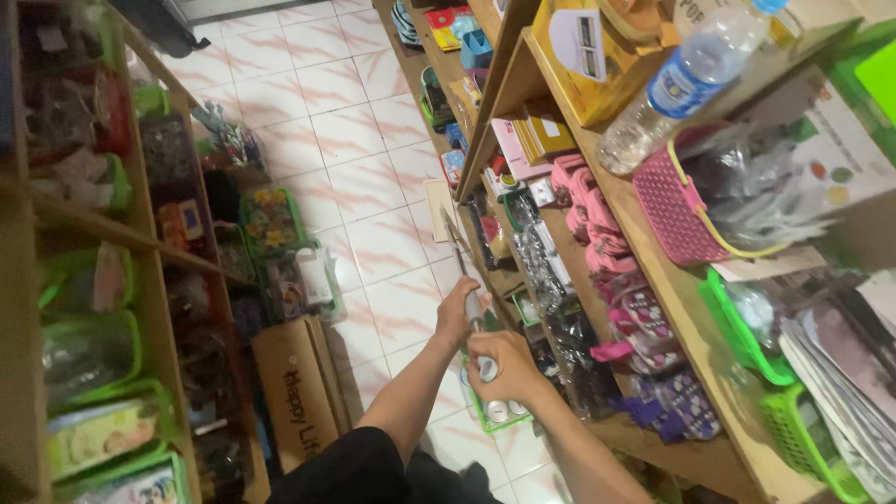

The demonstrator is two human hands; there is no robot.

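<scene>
pointing up and away along the aisle, a long thin rod [464,271] is gripped by left hand [456,313] and right hand [504,366]; below, a green basket [483,417] holds small white items.

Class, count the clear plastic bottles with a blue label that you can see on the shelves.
1. The bottle lies tilted on the top shelf at the upper right, above the pink basket. Others may be hidden behind the stacked goods.

We had one head-worn view only, tilted hard, looking down a shop aisle from close above both hands [485,341], shelves [653,280] either side, tiled floor [355,149] ahead.
</scene>
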